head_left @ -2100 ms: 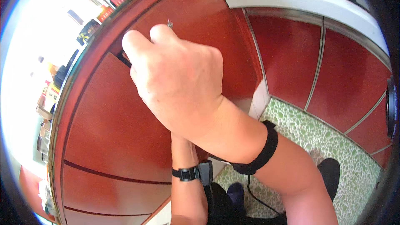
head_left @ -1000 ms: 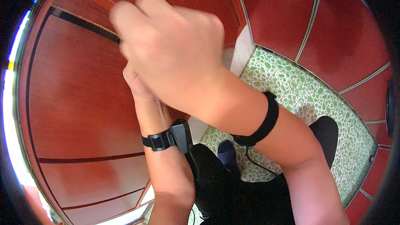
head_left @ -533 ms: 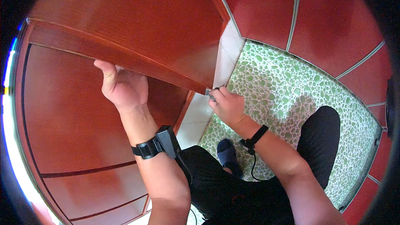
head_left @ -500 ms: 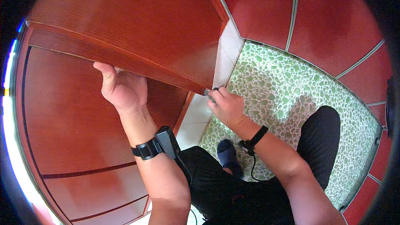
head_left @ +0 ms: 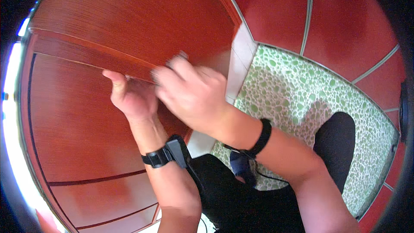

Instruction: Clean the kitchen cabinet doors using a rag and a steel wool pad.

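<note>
My left hand (head_left: 136,99) is palm up at the edge of a reddish-brown wooden door (head_left: 142,21). Its thumb sticks out, and the other fingers pass out of sight behind the edge, holding it. My right hand (head_left: 192,92) is beside it, in front of the same edge, with fingers curled and smeared by motion. Between those fingers a bit of a grey, wiry-looking scouring pad (head_left: 183,55) pokes out; most of it is hidden by the hand.
Another wooden panel (head_left: 82,125) stands behind the door at the left. White tiles (head_left: 241,47) border a floor with a green-and-white pebble pattern (head_left: 293,82). Red wall tiles (head_left: 345,21) rise at the right. My knee (head_left: 334,146) and foot (head_left: 241,164) are below.
My right hand has slid from the door edge's right end up and left along it, close to my left hand. The left hand keeps its place on the edge.
</note>
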### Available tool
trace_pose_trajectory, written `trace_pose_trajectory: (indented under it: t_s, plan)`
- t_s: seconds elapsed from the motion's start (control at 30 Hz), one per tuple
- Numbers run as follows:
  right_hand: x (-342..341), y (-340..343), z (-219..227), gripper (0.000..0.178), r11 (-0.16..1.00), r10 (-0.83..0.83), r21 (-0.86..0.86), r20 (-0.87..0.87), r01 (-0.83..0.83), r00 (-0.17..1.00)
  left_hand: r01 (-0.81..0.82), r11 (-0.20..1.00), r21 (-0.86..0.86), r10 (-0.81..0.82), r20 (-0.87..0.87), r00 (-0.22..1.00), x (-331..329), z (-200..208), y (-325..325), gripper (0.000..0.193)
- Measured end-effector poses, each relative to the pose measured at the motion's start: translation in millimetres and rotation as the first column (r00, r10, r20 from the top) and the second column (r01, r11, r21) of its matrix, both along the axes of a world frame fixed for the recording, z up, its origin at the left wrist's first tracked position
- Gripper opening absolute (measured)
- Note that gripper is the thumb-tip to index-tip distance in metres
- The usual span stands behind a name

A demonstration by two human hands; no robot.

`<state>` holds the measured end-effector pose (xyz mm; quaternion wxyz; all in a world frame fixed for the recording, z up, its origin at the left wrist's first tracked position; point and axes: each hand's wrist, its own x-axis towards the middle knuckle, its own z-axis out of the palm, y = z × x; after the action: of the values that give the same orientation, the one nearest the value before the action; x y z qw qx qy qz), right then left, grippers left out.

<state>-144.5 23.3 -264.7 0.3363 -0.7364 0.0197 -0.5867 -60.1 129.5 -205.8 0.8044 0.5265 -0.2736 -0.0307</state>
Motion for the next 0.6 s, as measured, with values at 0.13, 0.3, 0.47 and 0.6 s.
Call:
trace_pose_trajectory:
  t_s: [0.13,0.3,0.47,0.6]
  plan:
    - [9,11,21,0.010,1.000,0.010,-0.018,0.040,-0.009,0.999,-0.068,0.998,0.010,0.069,-0.036,0.997,2,3,12,0.070]
    - [-14,11,-118,0.020,0.999,-0.012,0.046,-0.215,0.022,0.976,0.042,0.994,-0.097,-0.047,-0.046,0.998,2,6,-4,0.071]
    - [-33,8,-212,0.019,0.996,-0.040,0.056,-0.451,0.073,0.892,0.046,0.996,-0.077,-0.049,-0.039,0.998,3,4,-7,0.073]
    - [-39,10,-206,0.018,0.973,0.004,0.202,-0.495,0.110,0.869,0.014,0.996,-0.084,-0.015,-0.011,1.000,4,3,-3,0.072]
